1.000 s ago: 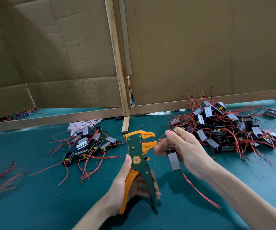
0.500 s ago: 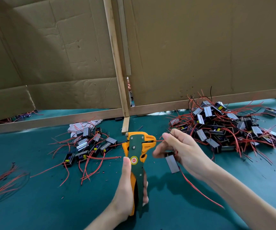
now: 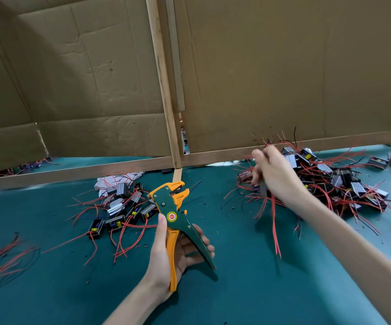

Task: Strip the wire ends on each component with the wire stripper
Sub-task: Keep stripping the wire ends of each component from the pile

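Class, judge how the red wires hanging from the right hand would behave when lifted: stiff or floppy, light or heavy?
Probably floppy: the red wires droop in loose curves below the right hand. Likely light: they look thin.

A teal table covering (image 3: 260, 289) spreads across the whole work surface. Behind it stand two cardboard panels: a creased left panel (image 3: 84, 78) and a smoother right panel (image 3: 283, 66). A wooden upright (image 3: 162, 90) runs between them, with a narrow gap (image 3: 184, 137) beside it (something lies beyond, too small to tell). A wooden rail (image 3: 72, 171) runs along the left panel's foot. A short wooden strip (image 3: 177, 175) lies flat at the upright's base. Crumpled white cloth (image 3: 103, 184) sits near the rail, and tiny black specks (image 3: 205, 204) dot the covering.
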Available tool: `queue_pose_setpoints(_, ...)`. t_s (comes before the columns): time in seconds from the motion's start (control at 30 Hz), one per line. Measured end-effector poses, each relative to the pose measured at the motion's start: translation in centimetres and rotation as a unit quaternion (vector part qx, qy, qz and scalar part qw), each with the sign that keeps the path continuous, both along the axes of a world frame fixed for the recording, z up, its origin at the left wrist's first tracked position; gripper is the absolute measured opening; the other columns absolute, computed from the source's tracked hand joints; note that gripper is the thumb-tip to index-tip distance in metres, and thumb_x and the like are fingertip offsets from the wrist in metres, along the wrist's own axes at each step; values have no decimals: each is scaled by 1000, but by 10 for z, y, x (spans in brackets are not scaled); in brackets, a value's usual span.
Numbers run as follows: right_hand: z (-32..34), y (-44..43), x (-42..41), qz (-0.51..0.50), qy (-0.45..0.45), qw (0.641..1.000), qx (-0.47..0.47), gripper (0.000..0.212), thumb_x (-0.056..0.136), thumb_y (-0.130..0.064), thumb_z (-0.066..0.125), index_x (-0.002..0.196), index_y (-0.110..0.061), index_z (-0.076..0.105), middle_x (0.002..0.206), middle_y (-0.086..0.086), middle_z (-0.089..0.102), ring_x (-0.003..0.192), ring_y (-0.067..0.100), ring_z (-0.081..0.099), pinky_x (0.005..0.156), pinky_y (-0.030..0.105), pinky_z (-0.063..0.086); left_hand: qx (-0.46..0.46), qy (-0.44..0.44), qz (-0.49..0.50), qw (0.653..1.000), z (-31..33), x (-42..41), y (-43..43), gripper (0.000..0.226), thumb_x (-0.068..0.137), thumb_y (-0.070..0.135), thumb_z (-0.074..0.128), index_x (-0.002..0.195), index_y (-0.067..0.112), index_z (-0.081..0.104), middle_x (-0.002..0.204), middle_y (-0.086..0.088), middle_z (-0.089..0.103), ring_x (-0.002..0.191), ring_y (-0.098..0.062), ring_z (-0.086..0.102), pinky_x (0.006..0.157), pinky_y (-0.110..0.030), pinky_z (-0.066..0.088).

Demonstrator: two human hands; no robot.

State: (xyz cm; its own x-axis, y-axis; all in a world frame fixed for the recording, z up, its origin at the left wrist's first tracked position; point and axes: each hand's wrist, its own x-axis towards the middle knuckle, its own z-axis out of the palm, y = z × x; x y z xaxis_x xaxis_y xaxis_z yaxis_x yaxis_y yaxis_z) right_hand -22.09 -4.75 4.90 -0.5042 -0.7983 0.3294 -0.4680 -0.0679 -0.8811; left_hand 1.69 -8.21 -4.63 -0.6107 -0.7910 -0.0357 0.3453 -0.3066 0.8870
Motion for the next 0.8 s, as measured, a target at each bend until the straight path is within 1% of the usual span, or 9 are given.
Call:
queue_pose_setpoints(0.1, 17, -22, -44, -98, 64, 993, -6, 25, 104, -31, 39, 102, -8, 46, 80, 11, 66, 72, 29, 58, 61, 36, 46, -10, 2, 11, 1000, -1, 1, 0, 83, 80, 74, 33, 86, 0, 71, 85, -26, 63, 80, -39, 65, 75, -46, 54)
queue_pose_setpoints(0.2, 24, -36, -84, -189, 124, 973, 52, 29, 104, -23, 38, 115, 4, 43, 115, 30, 58, 107, 43, 53, 88, 50, 44, -20, 5, 28, 999, 0, 1, 0, 82, 81, 73, 31, 85, 2, 71, 85, -26, 63, 80, -39, 66, 75, -46, 55)
queue_pose_setpoints(0.33, 25, -45, -95, -293, 187, 907, 237, 56, 98, -22, 50, 137, 11, 28, 148, 31, 26, 141, 43, 16, 114, 61, 14, -28, 10, 43, 999, 0, 1, 0, 83, 84, 72, 28, 84, 2, 71, 84, -26, 64, 80, -39, 66, 75, -46, 55)
queue_pose_setpoints(0.37, 26, -47, -84, -320, 221, 887, 248, 65, 94, -21, 52, 141, 11, 21, 152, 31, 17, 145, 43, 6, 116, 64, 5, -32, 9, 50, 998, 0, 0, 0, 83, 83, 72, 28, 84, 2, 71, 84, -26, 64, 80, -39, 66, 75, -46, 55)
queue_pose_setpoints(0.43, 23, -53, -53, -337, 330, 866, 169, 73, 87, -15, 54, 144, 11, 18, 154, 31, 10, 146, 43, 0, 115, 59, -5, -39, 12, 77, 996, -1, -1, 0, 81, 81, 72, 29, 83, 3, 71, 84, -26, 64, 80, -40, 67, 72, -45, 56)
queue_pose_setpoints(0.53, 9, -67, 7, -137, 421, 897, 19, 49, 87, -3, 49, 134, 6, 42, 147, 26, 31, 137, 41, 29, 115, 44, 16, -55, 29, 143, 988, -2, 0, -4, 79, 79, 72, 31, 85, 2, 68, 81, -25, 66, 78, -40, 68, 68, -43, 58)
queue_pose_setpoints(0.6, -9, -82, 45, 74, 436, 896, 46, 41, 93, -1, 45, 134, 2, 48, 146, 20, 37, 133, 35, 36, 112, 42, 27, -84, 34, 202, 975, -2, 4, -12, 79, 80, 71, 30, 90, -1, 62, 79, -22, 66, 76, -38, 68, 67, -41, 58)
queue_pose_setpoints(0.67, -30, -98, 75, 210, 425, 875, 104, 43, 97, 1, 41, 139, 0, 43, 150, 16, 34, 137, 32, 32, 112, 44, 28, -114, 44, 258, 958, -2, 10, -21, 80, 85, 69, 29, 97, -4, 59, 78, -20, 66, 75, -36, 67, 69, -42, 57)
queue_pose_setpoints(0.8, -65, -121, 115, 286, 397, 860, 145, 52, 97, 3, 38, 147, -10, 36, 155, 9, 32, 140, 27, 30, 111, 46, 30, -146, 42, 309, 939, -1, 25, -39, 73, 91, 63, 26, 96, -1, 59, 74, -13, 69, 71, -28, 67, 64, -35, 57)
